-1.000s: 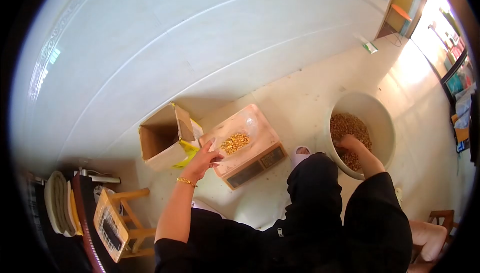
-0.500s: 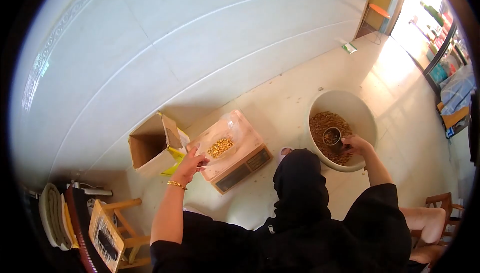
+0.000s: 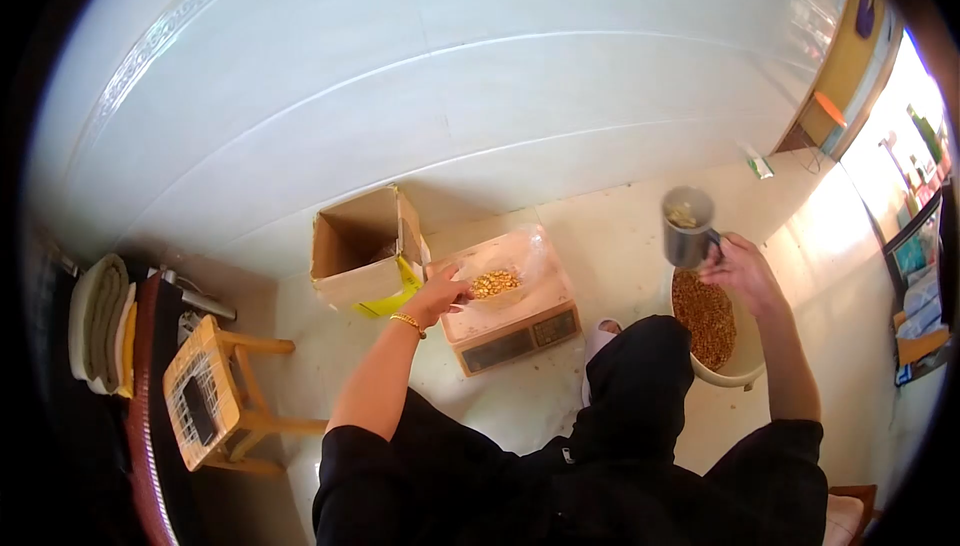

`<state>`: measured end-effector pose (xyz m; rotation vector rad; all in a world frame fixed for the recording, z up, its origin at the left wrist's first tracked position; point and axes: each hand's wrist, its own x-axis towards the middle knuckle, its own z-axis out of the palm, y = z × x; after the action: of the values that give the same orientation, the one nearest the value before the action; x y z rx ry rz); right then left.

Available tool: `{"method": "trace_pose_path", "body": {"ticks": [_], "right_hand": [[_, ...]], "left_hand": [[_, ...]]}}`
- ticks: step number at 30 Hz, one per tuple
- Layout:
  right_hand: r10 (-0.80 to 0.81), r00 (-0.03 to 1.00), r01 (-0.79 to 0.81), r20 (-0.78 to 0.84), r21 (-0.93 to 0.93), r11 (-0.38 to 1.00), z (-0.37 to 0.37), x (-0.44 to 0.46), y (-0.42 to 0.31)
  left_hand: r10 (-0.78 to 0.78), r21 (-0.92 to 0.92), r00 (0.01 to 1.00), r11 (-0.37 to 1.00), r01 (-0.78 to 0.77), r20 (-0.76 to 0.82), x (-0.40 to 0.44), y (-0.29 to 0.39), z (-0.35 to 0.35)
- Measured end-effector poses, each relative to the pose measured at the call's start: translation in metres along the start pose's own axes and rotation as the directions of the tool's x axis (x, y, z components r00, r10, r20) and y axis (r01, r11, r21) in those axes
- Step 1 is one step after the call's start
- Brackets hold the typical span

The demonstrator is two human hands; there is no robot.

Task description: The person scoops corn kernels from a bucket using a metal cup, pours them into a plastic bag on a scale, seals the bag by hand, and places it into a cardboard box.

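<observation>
My right hand [image 3: 742, 268] is closed round the handle of a dark grey mug [image 3: 688, 236], which is raised above the far rim of a large white bucket [image 3: 745, 361]. Pale pieces show inside the mug. Reddish-brown small pieces [image 3: 704, 318], like nuts or kernels, partly fill the bucket. My left hand [image 3: 440, 296], with a gold bracelet at the wrist, grips the near edge of a clear plastic bag [image 3: 528, 264]. Golden kernels [image 3: 494, 283] lie in the bag, which rests on a pinkish scale [image 3: 560, 291] with dark panels along its front.
An open cardboard box [image 3: 350, 281] stands left of the scale, with a yellow piece [image 3: 393, 291] at its side. A wooden stool [image 3: 225, 386] holding a dark phone-like object [image 3: 202, 409] is at lower left. The tiled wall [image 3: 480, 96] runs behind; a doorway lies at right.
My right hand has lifted the mug out of the bucket. My left hand stays at the bag. The view has turned, so the scale and the bucket appear farther right.
</observation>
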<state>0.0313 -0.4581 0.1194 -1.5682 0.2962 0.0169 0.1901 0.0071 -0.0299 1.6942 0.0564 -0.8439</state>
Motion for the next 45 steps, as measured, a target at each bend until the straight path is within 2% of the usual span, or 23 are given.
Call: {"method": "trace_pose_path", "body": {"ticks": [1, 5, 9, 12, 14, 15, 17, 18, 20, 21, 23, 25, 27, 29, 33, 35, 45], "right_hand": [[-0.026, 0.995, 0.017, 0.094, 0.09, 0.996, 0.02, 0.007, -0.009], [0.058, 0.978, -0.112, 0.202, 0.268, 0.957, 0.105, 0.045, -0.013], [0.148, 0.929, -0.218, 0.338, 0.179, 0.959, 0.185, 0.078, 0.007], [0.22, 0.912, -0.259, 0.347, 0.068, 0.964, 0.224, 0.105, 0.042], [0.377, 0.863, -0.319, 0.335, -0.217, 0.923, 0.242, 0.123, 0.059], [0.371, 0.863, -0.31, 0.343, -0.22, 0.925, 0.249, 0.131, 0.067], [0.337, 0.898, -0.114, 0.281, -0.592, 0.798, 0.261, 0.141, 0.081], [0.34, 0.895, -0.11, 0.29, -0.594, 0.797, 0.267, 0.142, 0.083], [0.251, 0.947, 0.024, 0.199, -0.826, 0.564, 0.275, 0.142, 0.089], [0.262, 0.943, 0.022, 0.204, -0.826, 0.563, 0.277, 0.144, 0.101], [-0.045, 0.945, 0.328, 0.325, -0.936, 0.127, 0.279, 0.153, 0.127], [-0.022, 0.953, 0.304, 0.303, -0.948, 0.091, 0.288, 0.148, 0.124], [0.001, 0.958, 0.286, 0.286, -0.957, 0.054, 0.294, 0.145, 0.122], [-0.072, 0.907, 0.415, 0.415, -0.91, -0.005, 0.296, 0.143, 0.121], [-0.097, 0.91, 0.404, 0.403, -0.915, -0.007, 0.296, 0.143, 0.12], [-0.117, 0.892, 0.433, 0.436, -0.9, -0.052, 0.293, 0.147, 0.126], [-0.08, 0.905, 0.417, 0.417, -0.909, -0.025, 0.288, 0.144, 0.115]], "left_hand": [[-0.001, -0.011, 1.0, 1.0, 0.001, -0.008, 0.0, -0.001, 0.0], [0.013, -0.019, 0.999, 1.0, -0.014, -0.035, -0.003, 0.002, 0.005], [-0.028, -0.097, 0.999, 0.995, 0.026, -0.028, 0.002, 0.004, 0.009], [0.007, -0.142, 1.0, 0.99, -0.008, -0.012, 0.005, -0.002, 0.009], [-0.058, -0.218, 0.997, 0.975, 0.046, -0.047, 0.012, -0.003, 0.006], [-0.052, -0.22, 0.997, 0.975, 0.038, -0.057, 0.009, -0.001, 0.005], [-0.021, -0.197, 0.998, 0.98, 0.008, -0.067, 0.001, 0.002, 0.005], [-0.033, -0.198, 0.998, 0.98, 0.021, -0.061, 0.001, 0.002, 0.004], [-0.035, -0.205, 0.998, 0.979, 0.022, -0.06, 0.003, -0.001, 0.002], [-0.033, -0.205, 0.998, 0.979, 0.023, -0.048, 0.003, -0.002, 0.001], [-0.045, -0.231, 0.998, 0.972, 0.033, -0.049, 0.001, -0.001, 0.002], [-0.067, -0.268, 0.991, 0.963, 0.033, -0.119, 0.001, 0.002, 0.002], [-0.07, -0.274, 0.991, 0.961, 0.036, -0.114, 0.001, 0.002, -0.001], [-0.071, -0.283, 0.992, 0.958, 0.038, -0.108, 0.001, -0.001, -0.004], [-0.051, -0.255, 0.993, 0.967, 0.023, -0.102, -0.004, 0.0, -0.004], [-0.046, -0.244, 0.995, 0.97, 0.022, -0.092, -0.003, 0.001, -0.004], [-0.006, -0.139, 0.998, 0.99, -0.002, -0.06, -0.008, 0.005, 0.001]]}}
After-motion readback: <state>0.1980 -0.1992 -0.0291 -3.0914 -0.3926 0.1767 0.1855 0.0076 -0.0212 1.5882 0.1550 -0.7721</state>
